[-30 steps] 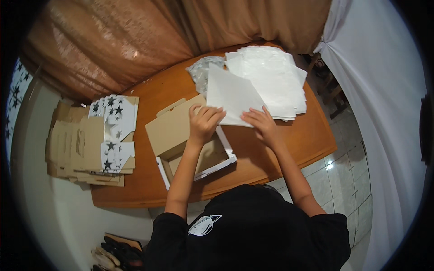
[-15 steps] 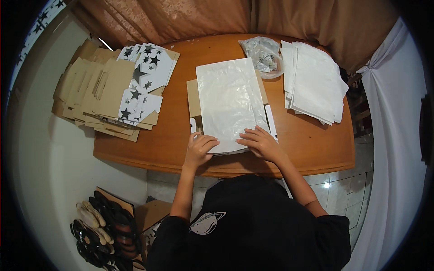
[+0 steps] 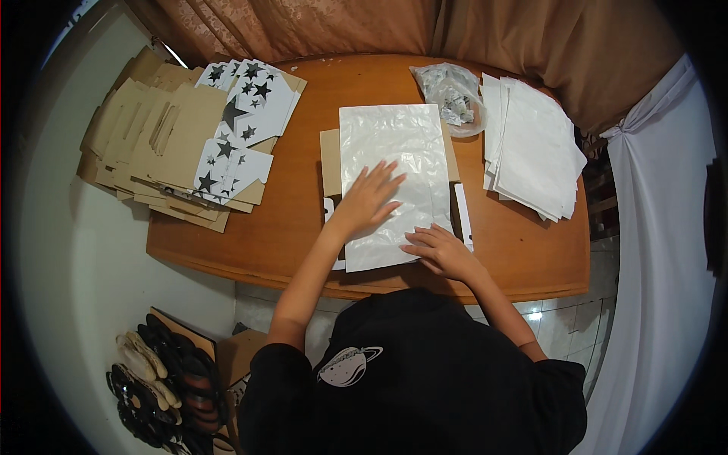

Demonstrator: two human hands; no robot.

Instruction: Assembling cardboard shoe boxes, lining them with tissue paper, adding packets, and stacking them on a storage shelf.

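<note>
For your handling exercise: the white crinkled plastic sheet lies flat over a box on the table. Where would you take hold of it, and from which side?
Probably the far right corner of the white crinkled plastic sheet, coming from the table's far side. The left hand lies flat on its middle and the right hand pins its near edge. The sheet lies flat on the brown cardboard box, so only a free edge can be pinched.
</note>
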